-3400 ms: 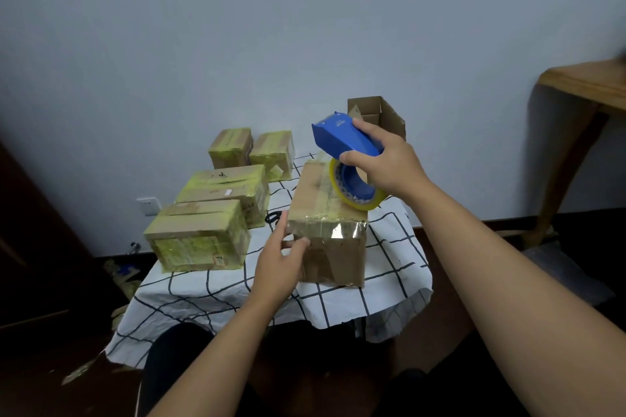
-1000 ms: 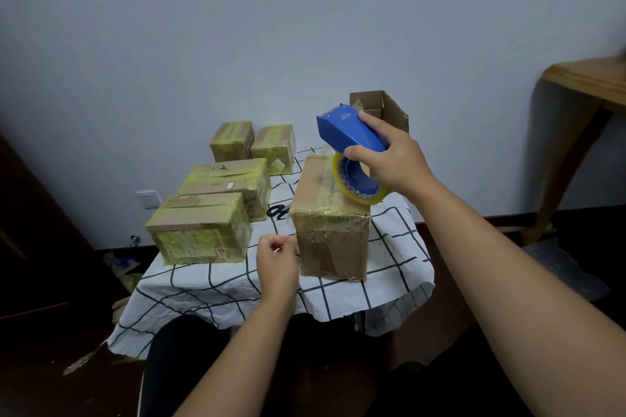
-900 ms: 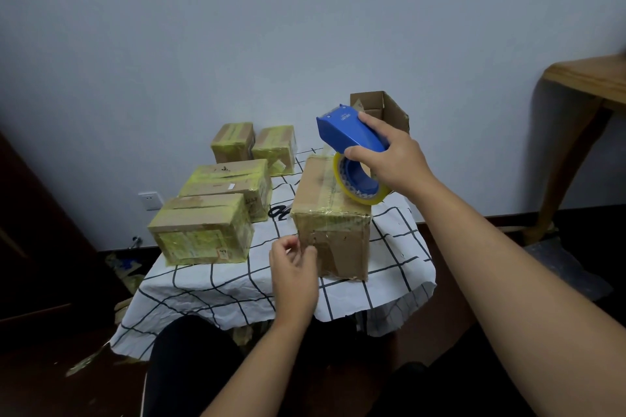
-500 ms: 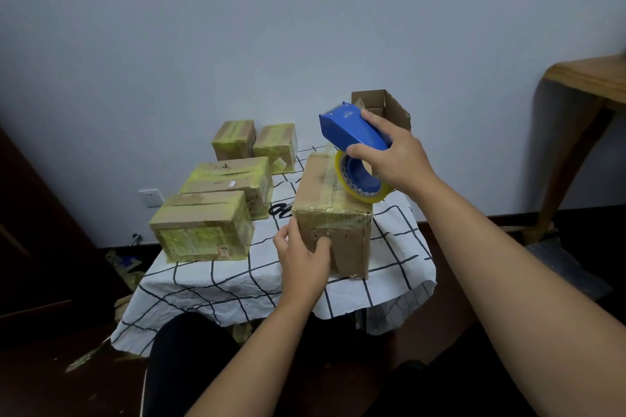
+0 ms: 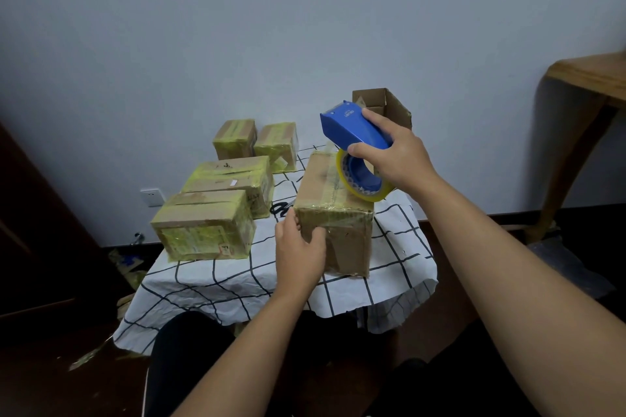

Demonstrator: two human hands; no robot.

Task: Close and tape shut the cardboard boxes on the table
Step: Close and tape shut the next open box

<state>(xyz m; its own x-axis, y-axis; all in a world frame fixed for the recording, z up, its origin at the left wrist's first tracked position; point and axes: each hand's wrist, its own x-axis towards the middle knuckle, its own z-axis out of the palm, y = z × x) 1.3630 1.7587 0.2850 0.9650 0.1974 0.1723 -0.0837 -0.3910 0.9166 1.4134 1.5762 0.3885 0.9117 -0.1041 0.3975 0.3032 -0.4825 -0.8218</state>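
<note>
Blue plastic tape dispenser [image 5: 355, 132]: gripped by right hand [image 5: 394, 154], above box top
Brown cardboard box [image 5: 342, 210]: left hand [image 5: 299, 252] pressed on front face, fingers relaxed
Checked tablecloth [image 5: 220, 284]: under boxes

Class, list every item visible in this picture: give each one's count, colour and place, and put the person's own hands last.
taped boxes: four, brown with yellowish tape, left half of the table.
box being taped: one, brown, near middle of the table.
open box: one, brown, flaps up, far right behind the dispenser.
tape dispenser: one, blue, with a yellow-edged roll, above the box being taped.
scissors: one pair, black, between the boxes.
tablecloth: one, white with a black grid, over the table.
wall socket: one, white, low on the wall at left.
wooden table: one, tan, far right.
left hand: presses the box's near face.
right hand: grips the tape dispenser.
</note>
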